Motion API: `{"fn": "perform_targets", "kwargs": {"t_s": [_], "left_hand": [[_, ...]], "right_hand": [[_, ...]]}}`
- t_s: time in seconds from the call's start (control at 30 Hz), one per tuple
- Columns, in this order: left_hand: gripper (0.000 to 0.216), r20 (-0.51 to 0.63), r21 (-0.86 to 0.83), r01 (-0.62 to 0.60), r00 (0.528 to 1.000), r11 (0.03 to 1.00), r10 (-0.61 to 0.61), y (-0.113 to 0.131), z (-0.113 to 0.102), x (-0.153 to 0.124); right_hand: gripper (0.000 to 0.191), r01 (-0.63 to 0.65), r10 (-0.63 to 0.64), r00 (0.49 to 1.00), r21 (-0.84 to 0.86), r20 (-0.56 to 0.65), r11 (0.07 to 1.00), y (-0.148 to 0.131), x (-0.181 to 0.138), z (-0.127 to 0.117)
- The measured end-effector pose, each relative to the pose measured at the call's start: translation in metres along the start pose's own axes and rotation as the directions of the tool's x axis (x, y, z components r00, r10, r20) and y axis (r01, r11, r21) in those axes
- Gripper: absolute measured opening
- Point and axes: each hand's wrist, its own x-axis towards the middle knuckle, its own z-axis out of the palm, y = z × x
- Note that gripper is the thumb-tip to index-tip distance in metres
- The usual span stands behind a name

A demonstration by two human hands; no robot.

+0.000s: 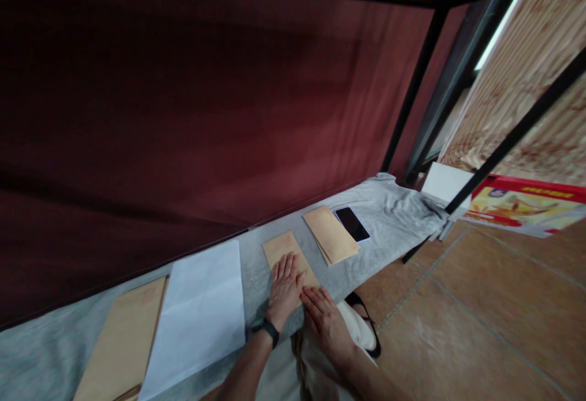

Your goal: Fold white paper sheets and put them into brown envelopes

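A brown paper envelope (280, 246) lies flat on the grey cloth-covered bench in front of me. My left hand (285, 279), with a dark band on its wrist, rests flat on the envelope with its fingers stretched out. Beside it, my right hand (324, 315) lies across the envelope's near edge, fingers extended and pressing down. To the right sits a small stack of brown envelopes (330, 233). Sheets of white paper (201, 309) lie to the left, and farther left is a pile of larger-looking brown envelopes (121, 340).
A phone (352, 224) lies at the right of the envelope stack. The grey cloth (389, 205) is rumpled at the bench's right end. Black metal posts (414, 90) rise there, and a dark red curtain (206, 114) hangs behind. A colourful printed box (526, 205) stands on the tiled floor.
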Motion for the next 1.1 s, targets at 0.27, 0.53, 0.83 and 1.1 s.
{"fn": "perform_targets", "kwargs": {"t_s": [0.27, 0.53, 0.83, 1.1], "left_hand": [[0.058, 0.146, 0.636, -0.168, 0.985, 0.753, 0.096, -0.014, 0.008, 0.038], [0.059, 0.150, 0.660, -0.204, 0.979, 0.723, 0.140, -0.034, 0.013, 0.055], [0.056, 0.229, 0.632, -0.334, 0.943, 0.699, 0.243, -0.034, 0.007, 0.027], [0.061, 0.270, 0.566, -0.491, 0.869, 0.662, 0.414, -0.026, -0.009, -0.055]], "right_hand": [[0.059, -0.032, 0.032, 0.999, -0.002, 0.032, 0.999, -0.004, 0.003, -0.006], [0.062, -0.026, 0.026, 1.000, -0.017, 0.009, 1.000, -0.004, 0.006, -0.004], [0.057, -0.080, 0.080, 0.997, 0.005, 0.006, 0.997, -0.010, 0.007, -0.003], [0.060, -0.056, 0.052, 0.989, 0.024, 0.141, 0.998, -0.005, 0.009, -0.012]]}}
